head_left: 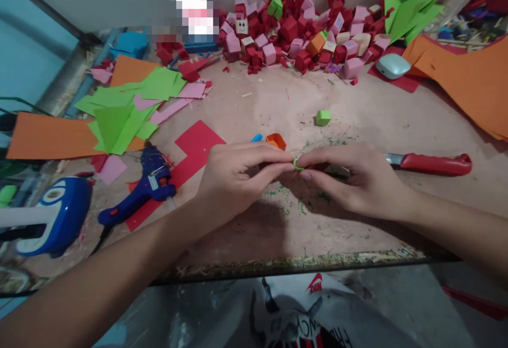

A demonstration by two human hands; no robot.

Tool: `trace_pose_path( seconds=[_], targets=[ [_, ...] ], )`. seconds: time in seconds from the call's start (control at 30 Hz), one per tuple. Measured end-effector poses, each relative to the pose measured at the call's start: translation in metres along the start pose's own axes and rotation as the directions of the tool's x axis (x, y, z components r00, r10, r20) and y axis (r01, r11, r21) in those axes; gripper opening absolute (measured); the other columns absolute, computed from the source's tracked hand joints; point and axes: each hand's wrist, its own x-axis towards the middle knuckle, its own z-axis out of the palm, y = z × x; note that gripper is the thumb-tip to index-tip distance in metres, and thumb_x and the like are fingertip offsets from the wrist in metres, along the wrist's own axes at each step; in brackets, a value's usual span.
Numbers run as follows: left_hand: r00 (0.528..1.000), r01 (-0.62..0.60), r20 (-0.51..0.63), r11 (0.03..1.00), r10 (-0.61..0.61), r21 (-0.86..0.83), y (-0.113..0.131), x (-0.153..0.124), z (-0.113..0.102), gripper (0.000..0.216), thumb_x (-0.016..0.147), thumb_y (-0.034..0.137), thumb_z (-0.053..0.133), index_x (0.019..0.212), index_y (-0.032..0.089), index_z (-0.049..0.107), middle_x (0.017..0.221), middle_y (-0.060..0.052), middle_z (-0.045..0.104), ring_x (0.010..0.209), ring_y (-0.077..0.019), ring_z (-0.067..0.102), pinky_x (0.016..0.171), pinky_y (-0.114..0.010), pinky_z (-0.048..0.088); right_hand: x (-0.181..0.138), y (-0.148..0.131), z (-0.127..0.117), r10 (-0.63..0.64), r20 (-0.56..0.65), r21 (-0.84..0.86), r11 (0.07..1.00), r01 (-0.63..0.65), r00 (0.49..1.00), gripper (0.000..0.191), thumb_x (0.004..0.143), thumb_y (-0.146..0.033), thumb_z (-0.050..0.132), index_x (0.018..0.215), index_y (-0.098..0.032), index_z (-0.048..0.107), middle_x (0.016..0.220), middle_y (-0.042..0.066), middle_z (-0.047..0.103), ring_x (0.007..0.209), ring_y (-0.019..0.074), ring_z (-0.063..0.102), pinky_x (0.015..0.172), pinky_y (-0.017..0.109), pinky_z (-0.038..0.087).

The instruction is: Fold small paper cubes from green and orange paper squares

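Observation:
Between the fingertips of both hands is a small green piece, thin and curved, perhaps a folded paper strip. My left hand pinches its left end, and my right hand pinches its right end, so both are closed. Just behind the left fingertips sits a small open orange paper box, with the tip of a blue object beside it. A little green cube stands beyond my right hand. Past the right knuckles lies a red-handled knife, its blade partly hidden by the hand.
A blue glue gun lies on red foam-like sheet at left, near a blue-and-white tool. Green sheets and orange sheets are stacked behind. Many small red and pink cubes pile at the back; a pale oval case sits right.

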Motion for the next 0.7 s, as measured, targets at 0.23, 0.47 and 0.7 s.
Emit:
trace_pose_path(
  seconds=[0.23, 0.47, 0.7],
  targets=[
    [0.997, -0.079, 0.031, 0.995, 0.077, 0.061, -0.0028, -0.0033, 0.0017, 0.011, 0.101, 0.032, 0.074, 0.1, 0.034, 0.085, 0.104, 0.002, 0.086, 0.09, -0.0182, 0.082, 0.088, -0.031, 0.066, -0.0014, 0.0011, 0.0032, -0.025, 0.009, -0.046, 0.999, 0.025, 1.0, 0.019, 0.104, -0.016, 0.064, 0.114, -0.021, 0.079, 0.102, 0.005, 0.084, 0.086, 0.0174, 0.078, 0.079, 0.027, 0.058],
    [0.999, -0.025, 0.028, 0.999, 0.023, 0.043, -0.0005, -0.0033, 0.0025, 0.013, 0.101, 0.03, 0.074, 0.098, 0.033, 0.086, 0.103, 0.001, 0.086, 0.093, -0.0198, 0.082, 0.089, -0.032, 0.065, 0.0, -0.0006, 0.0045, -0.115, 0.001, -0.083, 0.99, 0.115, 0.993, 0.019, 0.106, -0.016, 0.063, 0.116, -0.017, 0.078, 0.104, 0.007, 0.084, 0.085, 0.0156, 0.078, 0.075, 0.024, 0.057],
    [1.0, -0.02, -0.007, 0.998, 0.02, 0.054, 0.0049, -0.0034, 0.0035, 0.011, 0.098, 0.026, 0.077, 0.094, 0.032, 0.086, 0.098, 0.002, 0.086, 0.087, -0.0174, 0.081, 0.086, -0.029, 0.065, -0.002, -0.0049, 0.0048, -0.124, -0.077, -0.252, 0.962, 0.101, 0.989, 0.014, 0.105, -0.018, 0.066, 0.108, -0.019, 0.079, 0.093, 0.006, 0.084, 0.076, 0.0172, 0.077, 0.069, 0.027, 0.055]
  ],
)
